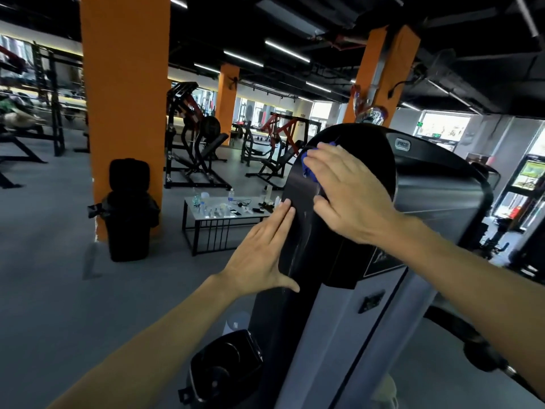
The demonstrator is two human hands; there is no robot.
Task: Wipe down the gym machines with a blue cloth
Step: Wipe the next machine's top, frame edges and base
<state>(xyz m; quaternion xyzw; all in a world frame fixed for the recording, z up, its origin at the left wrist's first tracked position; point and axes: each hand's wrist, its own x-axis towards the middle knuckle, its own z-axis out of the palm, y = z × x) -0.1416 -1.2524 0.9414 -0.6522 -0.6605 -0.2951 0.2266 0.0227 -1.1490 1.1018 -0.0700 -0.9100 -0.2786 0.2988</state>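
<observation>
Two hands on the one machine (436,202), both flat. My right hand (351,190) lies spread, fingers straight, pressing the cloth (306,169) against the dark curved shroud near its top edge. Only a blue fringe shows past my fingertips and thumb side; the rest of the cloth is under my palm. I am not gripping it, just pinning it by pressure.

My left hand (265,249) is lower and to the left, fingers straight and together, laid on the shroud's outer edge with the thumb splayed down. It holds nothing. It reads as a brace.

Relation that matters: the shroud's long axis runs from the rounded top, just above my right hand, down and slightly left toward the machine's base. The cloth sits at the upper end of that run. My left hand sits right in the line below it, near but not touching the right. Faint streaks show on the panel between the two hands.

Judgement: next stroke wants to go down the panel along its length. Right hand is the one to do it, being on the cloth. Left hand would need to shift off the edge or lower, else the stroke stops short.

Beyond, a low table (206,228) with bottles, well apart, and a black bin (129,208) by the orange pillar (124,113).
</observation>
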